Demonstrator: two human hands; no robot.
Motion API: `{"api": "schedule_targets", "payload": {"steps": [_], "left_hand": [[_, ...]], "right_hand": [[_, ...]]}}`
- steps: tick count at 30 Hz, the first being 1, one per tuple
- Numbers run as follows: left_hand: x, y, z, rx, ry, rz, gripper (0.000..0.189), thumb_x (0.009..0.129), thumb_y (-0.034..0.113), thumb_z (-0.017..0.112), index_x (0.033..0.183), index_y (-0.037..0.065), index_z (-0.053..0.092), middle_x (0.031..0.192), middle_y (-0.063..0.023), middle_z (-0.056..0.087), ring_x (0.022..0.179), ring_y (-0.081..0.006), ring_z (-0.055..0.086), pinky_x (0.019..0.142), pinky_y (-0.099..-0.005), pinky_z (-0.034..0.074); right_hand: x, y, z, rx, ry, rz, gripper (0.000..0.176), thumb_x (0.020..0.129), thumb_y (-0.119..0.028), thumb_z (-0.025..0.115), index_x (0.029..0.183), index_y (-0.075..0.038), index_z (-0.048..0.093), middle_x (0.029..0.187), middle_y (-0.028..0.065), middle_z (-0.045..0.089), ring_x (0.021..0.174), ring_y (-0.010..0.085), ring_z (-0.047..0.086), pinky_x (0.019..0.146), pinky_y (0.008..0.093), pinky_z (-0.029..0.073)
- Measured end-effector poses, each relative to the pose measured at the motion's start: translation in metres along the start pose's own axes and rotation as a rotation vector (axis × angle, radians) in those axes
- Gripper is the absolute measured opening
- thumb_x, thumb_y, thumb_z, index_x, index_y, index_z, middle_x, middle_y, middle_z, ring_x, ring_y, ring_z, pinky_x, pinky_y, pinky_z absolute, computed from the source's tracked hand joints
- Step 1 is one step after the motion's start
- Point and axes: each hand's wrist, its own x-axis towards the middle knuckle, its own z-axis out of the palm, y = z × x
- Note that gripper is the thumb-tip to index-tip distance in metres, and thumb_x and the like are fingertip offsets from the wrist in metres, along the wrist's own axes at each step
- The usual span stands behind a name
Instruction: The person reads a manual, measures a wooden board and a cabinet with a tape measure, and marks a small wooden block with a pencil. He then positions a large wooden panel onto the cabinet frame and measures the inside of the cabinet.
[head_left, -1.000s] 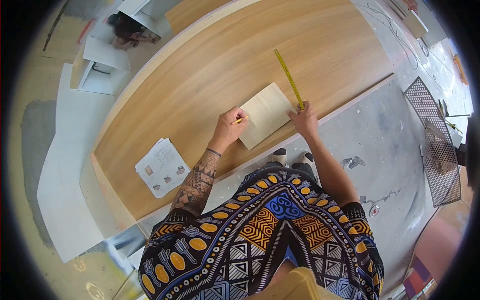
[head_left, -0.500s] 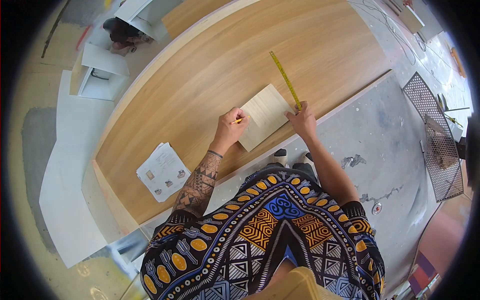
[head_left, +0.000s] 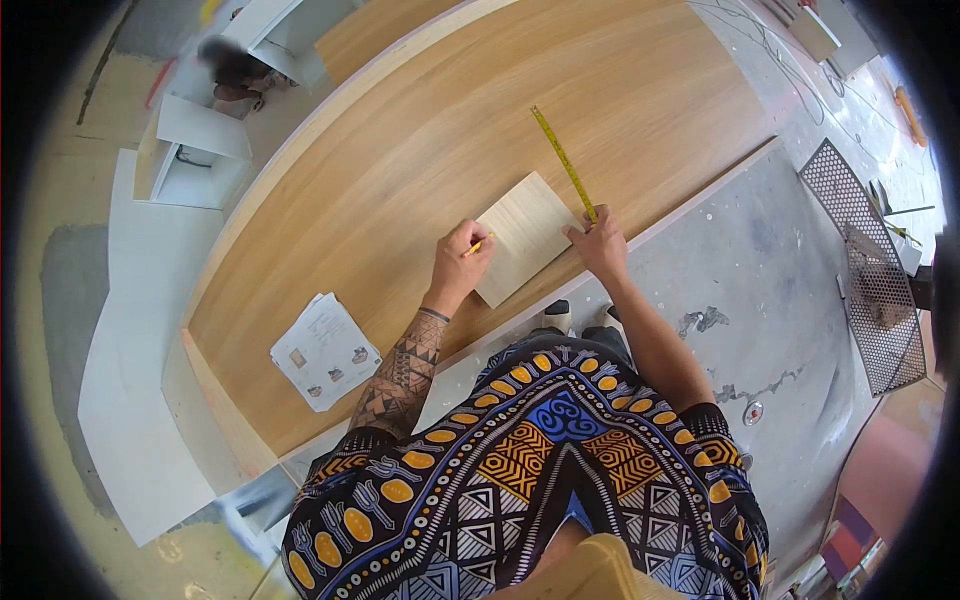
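Observation:
A rectangular light wooden board [head_left: 530,230] lies on the large wood-toned panel [head_left: 400,180], near its front edge. At the board's left edge, my left hand [head_left: 460,255] is closed around a yellow pencil [head_left: 474,246], its point towards the board. My right hand [head_left: 600,245] grips a tape measure beside the board's right corner, the thumb close to that corner. The tape's yellow blade [head_left: 565,160] stretches away from me past the board. My fingers hide the tape's case, if it is there.
Printed sheets [head_left: 325,350] lie on the panel left of my forearm. A perforated metal sheet [head_left: 865,270] stands at the right. White cabinet pieces [head_left: 200,150] and a crouching person [head_left: 238,80] are at the upper left. Cables [head_left: 770,50] run over the floor at the upper right.
The whole view has shifted slightly. Both hands keep nearly the same places at the board, with the pencil and the tape measure still held.

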Motion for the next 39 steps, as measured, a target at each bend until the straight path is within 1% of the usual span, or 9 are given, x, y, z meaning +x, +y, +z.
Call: {"api": "schedule_targets", "payload": {"steps": [7,9,15,19,21,25,27,31,39], "left_hand": [[0.007,0.010,0.003,0.014,-0.035,0.024,0.010,0.093,0.012,0.071,0.094,0.002,0.069,0.086,-0.0137,0.077,0.075,-0.0233,0.075,0.069,-0.0353,0.059],[0.008,0.011,-0.006,0.140,-0.276,-0.042,0.012,0.093,0.012,0.072,0.094,0.001,0.068,0.087,-0.0142,0.077,0.077,-0.0241,0.076,0.070,-0.0362,0.059],[0.021,0.012,0.009,-0.033,-0.028,0.034,0.013,0.092,0.011,0.073,0.093,-0.001,0.066,0.082,-0.0144,0.075,0.074,-0.0238,0.075,0.068,-0.0360,0.059],[0.022,0.010,0.010,-0.021,-0.032,0.061,0.012,0.093,0.010,0.072,0.091,0.000,0.066,0.079,-0.0135,0.074,0.073,-0.0225,0.074,0.067,-0.0357,0.058],[0.019,0.009,0.006,0.004,-0.248,-0.060,0.010,0.093,0.010,0.073,0.091,0.001,0.068,0.081,-0.0133,0.075,0.073,-0.0209,0.073,0.068,-0.0354,0.058],[0.022,0.013,0.012,-0.059,-0.105,-0.024,0.009,0.092,0.011,0.073,0.093,0.003,0.071,0.083,-0.0118,0.076,0.073,-0.0193,0.073,0.068,-0.0345,0.058],[0.022,0.011,0.006,0.025,-0.270,-0.056,0.011,0.092,0.013,0.073,0.094,0.002,0.072,0.084,-0.0111,0.077,0.074,-0.0172,0.074,0.069,-0.0331,0.058],[0.028,0.016,0.008,-0.098,-0.174,-0.146,0.014,0.093,0.015,0.073,0.094,0.001,0.071,0.084,-0.0107,0.078,0.074,-0.0167,0.074,0.070,-0.0325,0.059],[0.036,0.013,0.027,-0.093,-0.086,0.016,0.013,0.094,0.013,0.074,0.093,0.001,0.069,0.079,-0.0066,0.074,0.070,-0.0125,0.069,0.067,-0.0298,0.057]], "right_hand": [[0.000,0.001,0.001,-0.014,0.009,-0.005,0.058,0.080,-0.034,0.088,0.118,0.002,0.062,0.113,0.0198,0.074,0.106,0.0352,0.071,0.091,0.0451,0.056],[0.001,0.002,0.000,-0.010,0.005,-0.012,0.058,0.080,-0.034,0.088,0.118,0.002,0.062,0.112,0.0198,0.073,0.105,0.0352,0.072,0.090,0.0451,0.056],[0.000,0.005,0.003,0.016,0.025,-0.019,0.059,0.081,-0.035,0.088,0.119,0.003,0.063,0.108,0.0200,0.073,0.104,0.0355,0.072,0.089,0.0454,0.056],[0.002,0.005,0.002,-0.006,-0.001,-0.020,0.060,0.081,-0.035,0.088,0.119,0.003,0.062,0.109,0.0202,0.073,0.105,0.0370,0.071,0.089,0.0461,0.056],[0.004,0.007,0.003,0.005,0.015,-0.027,0.060,0.081,-0.035,0.088,0.119,0.004,0.062,0.110,0.0203,0.073,0.106,0.0375,0.071,0.089,0.0465,0.056],[0.002,0.006,0.003,0.028,0.012,-0.024,0.060,0.080,-0.035,0.088,0.119,0.004,0.062,0.112,0.0209,0.072,0.107,0.0386,0.070,0.090,0.0470,0.056],[0.003,0.004,0.001,0.009,0.018,-0.019,0.060,0.080,-0.034,0.088,0.118,0.004,0.062,0.112,0.0211,0.072,0.108,0.0388,0.070,0.090,0.0471,0.056],[0.001,0.001,-0.001,0.031,-0.011,-0.014,0.058,0.079,-0.033,0.088,0.117,0.003,0.062,0.113,0.0222,0.072,0.108,0.0391,0.070,0.091,0.0474,0.055],[0.002,0.005,0.002,0.024,0.021,-0.048,0.057,0.079,-0.032,0.088,0.116,0.002,0.062,0.113,0.0231,0.071,0.108,0.0393,0.070,0.091,0.0478,0.055]]}}
